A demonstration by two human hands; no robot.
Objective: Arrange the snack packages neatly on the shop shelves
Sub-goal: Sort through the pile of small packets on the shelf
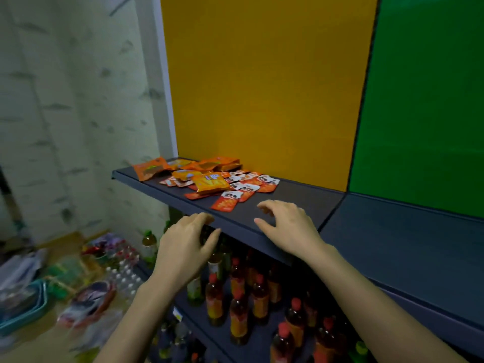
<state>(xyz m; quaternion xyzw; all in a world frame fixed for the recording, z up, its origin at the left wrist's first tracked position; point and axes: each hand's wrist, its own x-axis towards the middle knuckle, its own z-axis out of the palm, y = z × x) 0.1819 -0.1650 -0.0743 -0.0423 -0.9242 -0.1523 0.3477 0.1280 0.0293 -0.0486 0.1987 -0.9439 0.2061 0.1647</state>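
Snack packages point(209, 179) on shelf point(288, 203), left.

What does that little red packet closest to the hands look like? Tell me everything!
The little red packet is a small flat sachet, glossy like plastic foil. It is orange-red with a white band and dark lettering at its far end; the print is too blurred to read. It looks sealed and lies flat, slightly askew, on the dark shelf, at the near edge of the heap of snack packets, its far end next to another red packet. Neither hand touches it; the right hand hovers nearest.

Dim indoor light, motion blur across wall and floor clutter at left, wide-angle bending at edges
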